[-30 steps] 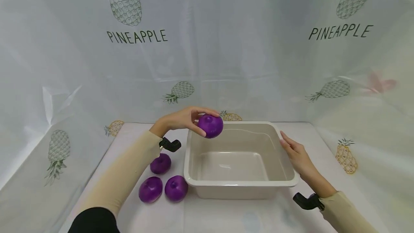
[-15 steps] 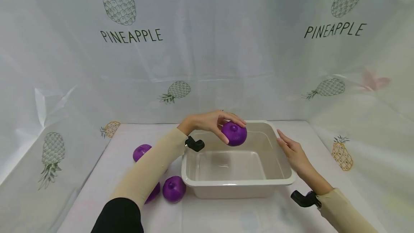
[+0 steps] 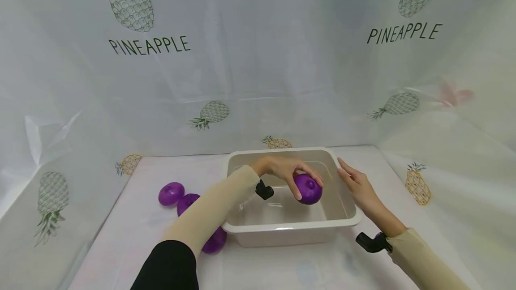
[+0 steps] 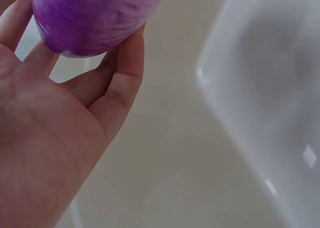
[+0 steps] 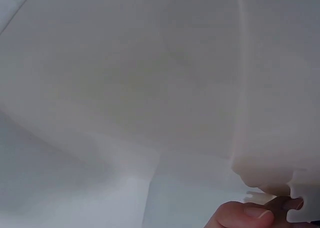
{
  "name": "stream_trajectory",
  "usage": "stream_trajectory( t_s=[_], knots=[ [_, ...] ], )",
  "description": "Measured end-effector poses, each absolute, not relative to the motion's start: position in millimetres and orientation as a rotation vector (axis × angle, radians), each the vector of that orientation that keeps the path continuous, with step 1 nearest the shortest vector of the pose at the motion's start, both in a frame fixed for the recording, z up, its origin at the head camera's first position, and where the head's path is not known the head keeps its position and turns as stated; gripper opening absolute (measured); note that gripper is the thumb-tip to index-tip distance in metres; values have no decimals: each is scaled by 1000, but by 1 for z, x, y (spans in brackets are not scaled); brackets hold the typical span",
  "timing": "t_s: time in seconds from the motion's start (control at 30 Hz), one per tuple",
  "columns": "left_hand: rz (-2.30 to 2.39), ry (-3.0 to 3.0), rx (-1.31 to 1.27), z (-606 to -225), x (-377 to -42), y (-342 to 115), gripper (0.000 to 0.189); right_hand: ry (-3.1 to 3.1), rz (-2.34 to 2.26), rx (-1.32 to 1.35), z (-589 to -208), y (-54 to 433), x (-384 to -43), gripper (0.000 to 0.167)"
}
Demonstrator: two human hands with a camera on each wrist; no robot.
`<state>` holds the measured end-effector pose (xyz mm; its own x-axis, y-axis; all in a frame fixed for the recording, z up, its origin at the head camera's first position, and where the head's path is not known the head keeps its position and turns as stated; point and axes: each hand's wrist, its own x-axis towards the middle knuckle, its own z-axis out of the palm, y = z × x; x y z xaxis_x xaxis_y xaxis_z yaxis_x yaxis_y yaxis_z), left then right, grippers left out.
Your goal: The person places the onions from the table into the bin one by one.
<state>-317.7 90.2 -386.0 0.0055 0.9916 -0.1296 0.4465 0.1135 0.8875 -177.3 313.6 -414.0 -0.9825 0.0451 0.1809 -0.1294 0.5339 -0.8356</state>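
Purple onion [image 3: 309, 190]: inside the walls of the beige basin [image 3: 290, 227], right of its middle; whether it touches the basin floor I cannot tell.
Onion skin: deep purple with paler streaks, as the left wrist view shows.
Left hand [image 3: 282, 168]: grasping the purple onion, thumb on the side toward the table's near edge, fingers curved over the far side.
Right hand [image 3: 360, 187]: fingers extended, touching the basin's right rim; the right wrist view shows only part of them, at its lower right corner.
Beige basin: upright, toward the far edge of the white table [image 3: 121, 236], a long side facing the near edge.
Farthest onion [image 3: 171, 194]: on the table, the one nearest its far left corner.
Second onion [image 3: 187, 201]: just beside the farthest onion, partly hidden by the left sleeve [image 3: 217, 205].
Third onion [image 3: 216, 241]: by the basin's near left corner, also partly hidden.
Left sleeve: cream, with a black band [image 3: 169, 263] farther up the arm.
Wrist fittings: black, one on the left wrist [image 3: 264, 190], one on the right [image 3: 372, 242].
Backdrop [image 3: 250, 57]: pale sheet with pineapple drawings, beyond the table's far edge.
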Motion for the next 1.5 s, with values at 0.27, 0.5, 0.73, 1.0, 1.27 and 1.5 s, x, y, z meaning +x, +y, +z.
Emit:
stream_trajectory(
  t_s=[0.27, 0.5, 0.73, 1.0, 1.27, 1.5],
  knots=[
    [730, 1564, 1439, -406, -309, 109, 67, -2590, 1448, 69, -415, 311, -180, 52],
    [767, 1549, 1304, -423, -304, 119, 67, -2596, 1447, 43, -414, 313, -177, 52],
    [694, 1656, 1249, -441, -297, 121, 66, -2597, 1416, 44, -412, 312, -176, 51],
    [723, 1636, 1284, -461, -282, 123, 62, -2589, 1419, 51, -412, 310, -175, 51],
    [740, 1681, 1345, -468, -275, 125, 58, -2594, 1402, 52, -414, 310, -176, 52],
    [659, 1653, 1391, -461, -275, 124, 59, -2618, 1374, 42, -412, 310, -175, 51]
  ],
)
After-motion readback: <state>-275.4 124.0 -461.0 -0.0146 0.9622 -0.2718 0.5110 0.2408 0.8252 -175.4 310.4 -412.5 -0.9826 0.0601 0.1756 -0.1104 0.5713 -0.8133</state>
